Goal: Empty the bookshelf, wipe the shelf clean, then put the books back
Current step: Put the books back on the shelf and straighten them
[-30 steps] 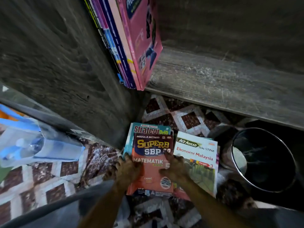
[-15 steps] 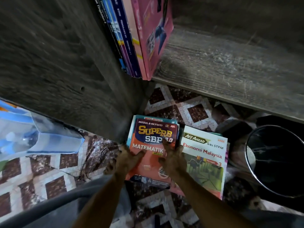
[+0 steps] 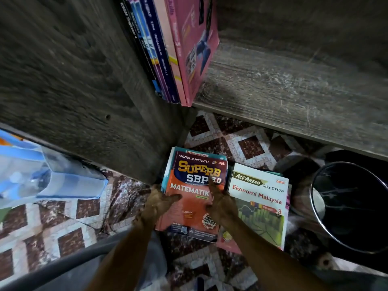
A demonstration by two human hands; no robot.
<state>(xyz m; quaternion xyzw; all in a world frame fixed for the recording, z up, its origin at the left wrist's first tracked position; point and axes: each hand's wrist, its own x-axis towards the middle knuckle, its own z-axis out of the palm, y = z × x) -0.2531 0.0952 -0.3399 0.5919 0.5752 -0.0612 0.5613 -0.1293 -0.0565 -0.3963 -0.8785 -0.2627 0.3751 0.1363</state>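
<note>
"Superb SBP Matematik" book (image 3: 194, 192) in both hands

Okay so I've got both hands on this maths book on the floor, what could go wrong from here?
1. The maths book tops a stack; lifting with the left hand and right hand could slide the books underneath askew.
2. The books on the shelf stand at the shelf's front edge with nothing on their right side; a bump may tip them off.
3. The bin sits close to the Ekonomi book; a swinging elbow might knock it.
</note>
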